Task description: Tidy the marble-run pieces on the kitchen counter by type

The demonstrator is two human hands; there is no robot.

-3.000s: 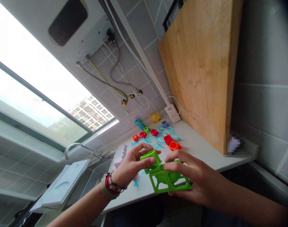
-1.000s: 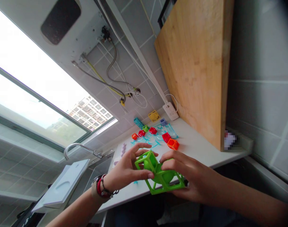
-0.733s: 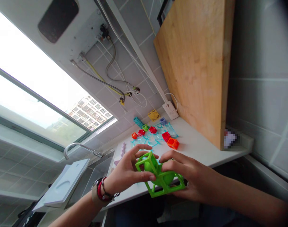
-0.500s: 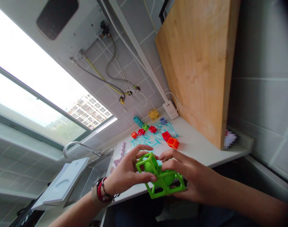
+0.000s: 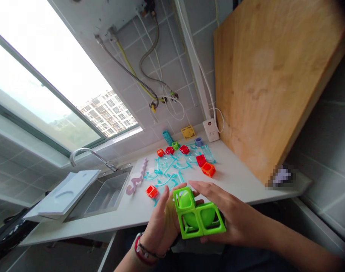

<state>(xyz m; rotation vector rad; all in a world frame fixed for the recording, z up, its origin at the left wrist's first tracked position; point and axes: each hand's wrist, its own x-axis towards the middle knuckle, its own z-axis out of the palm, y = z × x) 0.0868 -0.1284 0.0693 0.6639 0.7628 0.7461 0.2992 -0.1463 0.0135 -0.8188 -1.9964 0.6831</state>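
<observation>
In front of the counter, my right hand [image 5: 231, 211] grips a bright green marble-run block [image 5: 199, 221] from its right side. It is an L-shaped joining of frame cubes with rounded green channels inside. My left hand [image 5: 163, 223] is at the block's left, palm turned toward it, thumb raised off it and fingers stretched behind it. Whether those fingers touch the block is hidden. Just beyond the left thumb lies an orange-red cube [image 5: 152, 192]. Translucent turquoise track pieces [image 5: 166, 177] spread over the counter past both hands.
Behind the tracks are red cubes [image 5: 201, 161], an orange cube [image 5: 208, 169], a yellow block [image 5: 188, 132] and a teal block [image 5: 167, 137]. A purple wavy strip [image 5: 138, 179] lies near the sink [image 5: 110, 192]. A wooden board [image 5: 263, 87] leans at the right.
My left thumb has come off the green block and the left hand has turned palm up. The block has tilted in my right hand. The view has shifted, showing more counter.
</observation>
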